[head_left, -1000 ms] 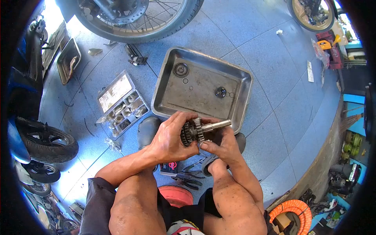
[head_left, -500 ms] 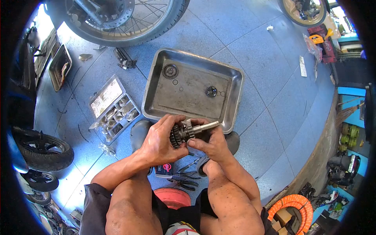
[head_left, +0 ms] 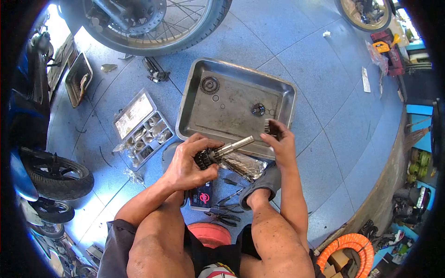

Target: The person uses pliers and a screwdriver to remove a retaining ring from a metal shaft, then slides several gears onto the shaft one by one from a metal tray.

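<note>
My left hand (head_left: 187,162) is wrapped round a geared shaft (head_left: 234,146), whose bare splined end points up and right. My right hand (head_left: 282,141) pinches a small gear (head_left: 267,126) over the right front corner of the metal tray (head_left: 236,66), apart from the shaft. Inside the tray lie a large gear (head_left: 210,85), a small dark gear (head_left: 258,109) and several thin rings. A plastic-wrapped packet (head_left: 248,164) shows below the shaft.
Left of the tray is an open parts box (head_left: 134,116). Pliers (head_left: 225,217) and a dark blue box (head_left: 201,197) lie between my feet. A motorcycle wheel (head_left: 162,46) stands beyond the tray, and an orange coil (head_left: 343,241) is at the lower right.
My right hand has moved right, off the shaft, with a gear in its fingers. The shaft stays in my left hand, its bare end tilted further up. The view has shifted slightly.
</note>
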{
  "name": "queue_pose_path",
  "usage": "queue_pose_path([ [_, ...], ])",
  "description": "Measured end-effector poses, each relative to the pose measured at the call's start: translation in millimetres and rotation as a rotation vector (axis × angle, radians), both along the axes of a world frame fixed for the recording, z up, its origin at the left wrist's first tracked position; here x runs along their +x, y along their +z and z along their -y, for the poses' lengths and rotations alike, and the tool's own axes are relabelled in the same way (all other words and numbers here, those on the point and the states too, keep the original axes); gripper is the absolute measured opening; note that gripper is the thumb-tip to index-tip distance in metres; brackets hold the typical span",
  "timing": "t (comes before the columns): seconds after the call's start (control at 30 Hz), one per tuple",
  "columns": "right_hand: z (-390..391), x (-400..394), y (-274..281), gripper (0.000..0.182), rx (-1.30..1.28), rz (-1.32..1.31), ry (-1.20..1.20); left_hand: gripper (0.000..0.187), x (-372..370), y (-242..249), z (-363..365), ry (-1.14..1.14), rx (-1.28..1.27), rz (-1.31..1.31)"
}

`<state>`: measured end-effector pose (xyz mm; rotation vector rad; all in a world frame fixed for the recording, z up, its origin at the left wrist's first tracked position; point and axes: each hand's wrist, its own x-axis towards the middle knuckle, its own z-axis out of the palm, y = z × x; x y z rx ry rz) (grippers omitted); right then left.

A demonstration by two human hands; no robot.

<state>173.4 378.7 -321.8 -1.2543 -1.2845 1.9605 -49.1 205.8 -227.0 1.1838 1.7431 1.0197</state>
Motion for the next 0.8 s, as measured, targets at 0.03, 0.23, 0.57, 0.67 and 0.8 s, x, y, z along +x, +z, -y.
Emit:
queue_pose_path([
  [0.03,-3,2,-23,0.059,0.204,0.231,0.112,0.044,0,0,0,0.005,-0.019,0.055],
  [0.23,7,-14,-70,0.062,0.687,0.874,0.426,0.044,-2,-9,1,0.007,-0.027,0.109],
  [0.57,-15,-27,-85,0.058,0.934,0.937,0.291,0.046,0,-2,1,0.115,-0.218,0.131],
  [0.67,-32,-36,-85,0.057,1.027,0.929,0.353,0.046,1,-6,2,0.111,-0.183,0.125],
  [0.8,-40,-41,-100,0.056,1.09,0.989,0.464,0.047,0,-2,1,0.129,-0.256,0.169],
])
